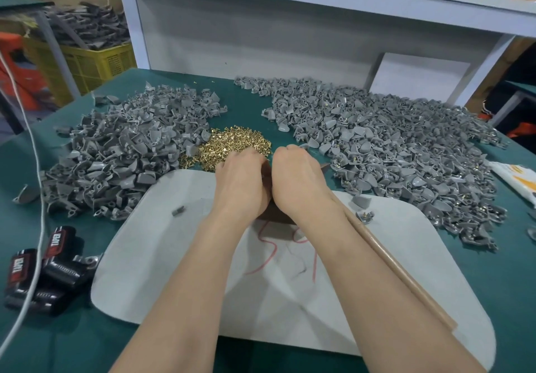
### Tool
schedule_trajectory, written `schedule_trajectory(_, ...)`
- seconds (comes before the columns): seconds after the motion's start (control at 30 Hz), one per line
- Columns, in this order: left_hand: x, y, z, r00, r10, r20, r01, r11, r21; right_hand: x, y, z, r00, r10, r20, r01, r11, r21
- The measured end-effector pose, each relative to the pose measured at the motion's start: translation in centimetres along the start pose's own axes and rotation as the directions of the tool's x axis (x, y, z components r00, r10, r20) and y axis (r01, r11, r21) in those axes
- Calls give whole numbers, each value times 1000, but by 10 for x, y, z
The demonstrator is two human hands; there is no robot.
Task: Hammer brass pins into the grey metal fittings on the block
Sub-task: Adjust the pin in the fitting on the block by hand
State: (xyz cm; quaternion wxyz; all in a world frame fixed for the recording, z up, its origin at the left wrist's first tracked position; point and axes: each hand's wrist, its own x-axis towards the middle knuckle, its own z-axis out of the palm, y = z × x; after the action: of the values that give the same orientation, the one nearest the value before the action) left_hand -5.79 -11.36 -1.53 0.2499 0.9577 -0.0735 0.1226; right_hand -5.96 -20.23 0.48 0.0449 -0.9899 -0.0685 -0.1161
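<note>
The block (277, 216), brown, lies on the white mat (174, 256) at the centre of the green table (493, 285). Both hands cover most of it; only a strip between the wrists and a corner beside the right hand show. The left hand (240, 182) and right hand (298, 179) sit on it side by side, touching, backs up. The fingers of both curl downward past the knuckles and are hidden, so it cannot be told whether they hold anything. The pins (232, 145) form a loose heap on the table just beyond the left knuckles, at the mat's far edge. The fittings (121, 152) form a heap that adjoins the pins on the left. The right heap (391, 146), larger, shows brass pins in many pieces. A wooden handle (400, 274) runs from under the right wrist along the forearm to the mat's near right edge; its head is not visible. One loose fitting (178, 210) lies on the mat left of the left forearm. A pinned fitting (365, 216) lies right of the right wrist. Black-and-red battery packs (43, 268) lie at the table's left near edge, crossed by a white cable (39, 198). A yellow crate (87, 62) stands beyond the table at left.
</note>
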Motion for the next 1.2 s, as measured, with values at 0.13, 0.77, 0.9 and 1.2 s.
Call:
schedule_trajectory(0.13,1,-5,2,1000,-20,-11,19,995,-102,6,27,-3,991,77,106,-110,928,357)
schedule_trajectory(0.77,2,-5,4,999,-38,-29,35,994,-102,0,30,19,992,93,-81,-51,908,415)
schedule_trajectory(0.9,1,-5,4,999,-38,-26,36,994,-101,-2,30,25,985,114,-133,-40,884,467)
schedule_trajectory(1.2,1,-5,4,999,-52,-13,50,992,-115,-3,31,27,980,110,-167,-20,886,463)
